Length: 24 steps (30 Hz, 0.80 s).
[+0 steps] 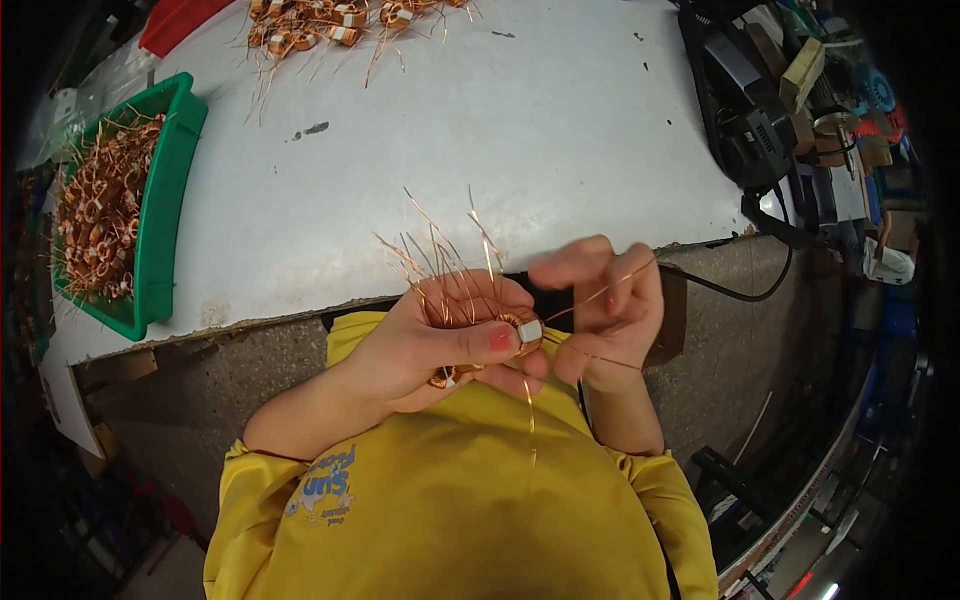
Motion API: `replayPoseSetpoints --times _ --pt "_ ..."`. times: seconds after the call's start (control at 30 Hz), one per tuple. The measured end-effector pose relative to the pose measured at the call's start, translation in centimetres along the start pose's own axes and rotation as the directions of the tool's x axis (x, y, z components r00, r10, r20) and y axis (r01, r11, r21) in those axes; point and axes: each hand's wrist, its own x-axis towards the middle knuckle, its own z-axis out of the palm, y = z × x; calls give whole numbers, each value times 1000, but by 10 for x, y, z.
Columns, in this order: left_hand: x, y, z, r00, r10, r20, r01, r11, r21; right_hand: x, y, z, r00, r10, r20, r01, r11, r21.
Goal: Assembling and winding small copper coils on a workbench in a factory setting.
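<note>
My left hand is closed around several small copper-wound toroid coils, their long wire ends fanning up past my fingers. Between its thumb and fingertips sits one coil with a white block on its side. Another coil shows below my palm. From the pinched coil a copper wire runs right to my right hand, whose curled fingers grip it; a further stretch of wire crosses near that wrist. A loose wire end hangs down in front of my yellow shirt.
A green bin full of coils stands at the left of the white table. More coils lie in a pile at the far edge, beside something red. Black equipment with a cable and assorted tools occupy the right side.
</note>
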Motion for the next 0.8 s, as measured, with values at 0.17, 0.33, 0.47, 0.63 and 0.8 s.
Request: replayPoseSetpoints --times 0.17,0.33,0.47,0.63,0.8 --pt "0 -4 -11 999 5 54 -4 1000 -10 0 -3 1 990 52 130 -28 984 -175" --pt "-1 -3 -10 1000 11 2 -11 998 67 6 -2 4 980 48 193 -9 980 -201" --pt "-1 -6 -10 1000 11 -23 -9 996 92 3 4 9 990 37 135 -34 999 -22" --pt "0 -13 -12 1000 19 -8 -19 998 61 2 22 0 988 -79 130 40 958 285" --pt "1 -13 -9 998 49 -36 -46 996 74 0 19 -2 989 -102 106 57 929 367"
